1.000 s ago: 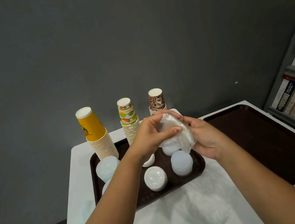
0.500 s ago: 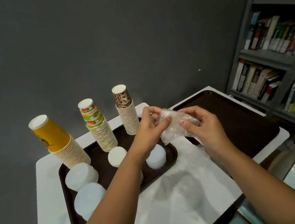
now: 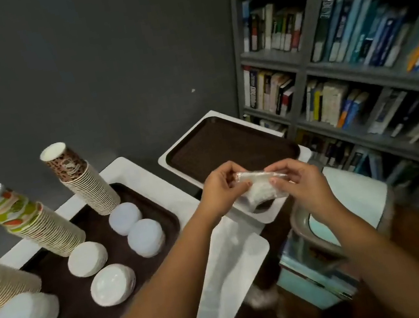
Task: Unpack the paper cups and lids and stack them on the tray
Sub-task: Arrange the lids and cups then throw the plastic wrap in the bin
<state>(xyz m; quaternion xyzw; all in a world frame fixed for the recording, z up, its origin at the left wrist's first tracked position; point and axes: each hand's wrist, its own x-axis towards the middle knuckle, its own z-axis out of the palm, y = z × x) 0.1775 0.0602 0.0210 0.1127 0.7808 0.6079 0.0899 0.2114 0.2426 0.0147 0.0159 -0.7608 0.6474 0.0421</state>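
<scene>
Wrapper (image 3: 259, 187) carried rightward, off the tray (image 3: 157, 218) — left hand (image 3: 220, 189) and right hand (image 3: 300, 182) both pinch it. Cups (image 3: 87, 187), lids (image 3: 146, 237) stacked on tray. Step: discarding packaging — next, likely bin (image 3: 351, 206).

Left hand (image 3: 219, 189) and right hand (image 3: 298, 183) pinch together, forearms extended forward.

— what kind of room is this, you think?
— reads like a study or small library corner. that grey bookshelf (image 3: 352, 55) runs up the right wall, packed with books (image 3: 364, 27) (mostly thick ones, spines blurred).
— and the white tables (image 3: 148, 181)?
— brown serving trays (image 3: 227, 141), paper cup stacks (image 3: 87, 186), against a plain dark grey wall (image 3: 88, 68).
</scene>
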